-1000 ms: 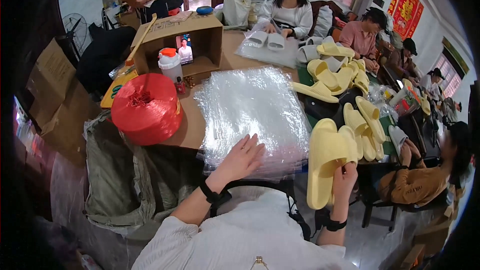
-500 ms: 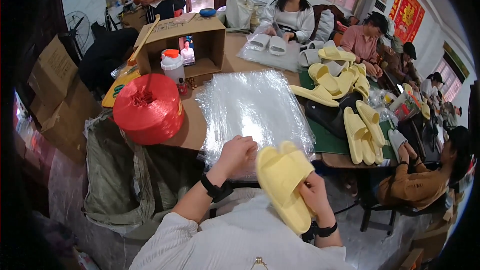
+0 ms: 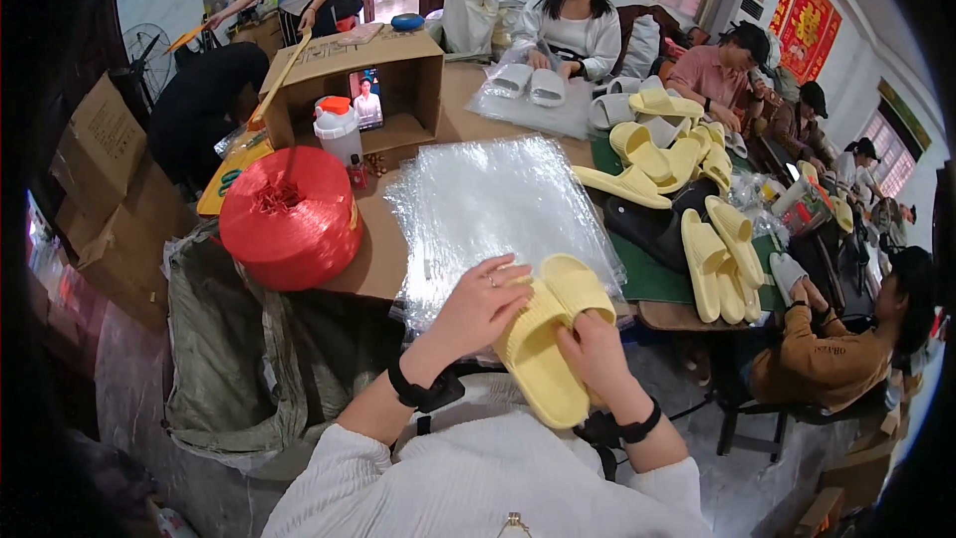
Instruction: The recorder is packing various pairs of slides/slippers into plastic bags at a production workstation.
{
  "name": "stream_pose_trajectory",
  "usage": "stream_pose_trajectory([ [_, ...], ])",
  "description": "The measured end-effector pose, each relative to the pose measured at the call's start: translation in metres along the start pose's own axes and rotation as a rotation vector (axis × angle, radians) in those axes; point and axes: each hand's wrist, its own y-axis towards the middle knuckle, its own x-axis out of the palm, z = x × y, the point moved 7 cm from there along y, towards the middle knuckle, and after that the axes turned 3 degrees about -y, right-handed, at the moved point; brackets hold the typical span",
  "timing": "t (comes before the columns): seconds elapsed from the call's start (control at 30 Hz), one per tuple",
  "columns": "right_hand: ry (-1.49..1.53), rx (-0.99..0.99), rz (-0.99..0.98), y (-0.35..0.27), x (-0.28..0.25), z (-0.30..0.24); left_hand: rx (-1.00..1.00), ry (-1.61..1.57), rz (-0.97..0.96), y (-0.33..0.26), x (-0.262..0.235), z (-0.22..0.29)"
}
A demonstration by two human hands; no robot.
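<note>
A pair of yellow slide slippers (image 3: 546,379) is held over the near edge of a stack of clear plastic bags (image 3: 488,199). My right hand (image 3: 595,354) grips the pair, fingers reaching into the foot opening of the right slipper (image 3: 576,284). On the other side, my left hand (image 3: 483,304) is closed over the left slipper's strap, fingers bent across it; its thumb is hidden. The soles point toward my body at the heel end, with the toes away from me.
Left of the bags stand a red twine roll (image 3: 289,219), a white bottle (image 3: 339,130) and an open cardboard box (image 3: 418,90). Yellow slippers (image 3: 672,154) are piled at right on a green mat (image 3: 647,284). A woven sack (image 3: 224,359) hangs below left. Co-workers sit beyond and right.
My left hand has moved right from above the bags onto the left slipper. The slippers have shifted slightly up, and my right hand has moved further into the right slipper's opening.
</note>
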Motion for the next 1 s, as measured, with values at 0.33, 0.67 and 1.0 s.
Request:
stream_pose_trajectory([
  [0.33,-0.216,-0.359,0.157,0.122,0.089,-0.001,-0.061,-0.185,-0.042,-0.007,-0.01,-0.005],
  [0.67,0.11,-0.084,0.269,0.141,0.092,0.0,-0.211,-0.142,-0.05,-0.042,-0.032,-0.039],
  [1.0,0.142,-0.212,0.296,-0.002,-0.031,0.025,-0.318,0.238,0.031,-0.087,-0.067,-0.055],
])
